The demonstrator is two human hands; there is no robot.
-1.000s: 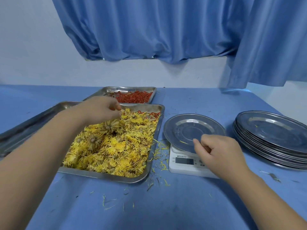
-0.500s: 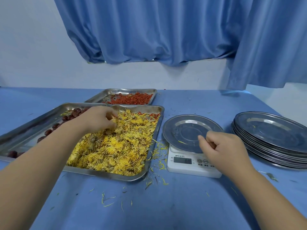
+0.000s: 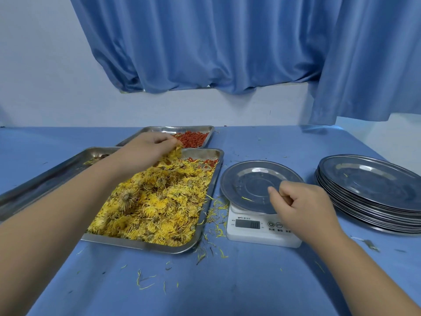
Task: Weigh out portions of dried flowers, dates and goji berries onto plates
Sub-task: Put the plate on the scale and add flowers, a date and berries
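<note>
Weighing is at its start, by my judgement. Loose petals (image 3: 145,286) litter the tablecloth (image 3: 227,293). The scale (image 3: 262,233) carries a plate (image 3: 250,185), bare but for one petal. The right hand (image 3: 303,208) is curled at its near rim, nothing visibly held. The left hand (image 3: 145,151) grips a tuft of dried flowers (image 3: 175,152) above their tray (image 3: 145,244). Goji berries (image 3: 193,137) lie beyond and spare plates (image 3: 369,192) stand right. Nothing blocks the way to the plate.

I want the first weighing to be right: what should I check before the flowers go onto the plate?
1. Left hand has a grip on dried flowers: ok.
2. Plate sits on scale: ok.
3. Plate bare: ok, only one stray petal.
4. Display zeroed: cannot tell, digits blurred.
5. Right hand clear of plate: not ok, fingers curled over its near rim.
</note>
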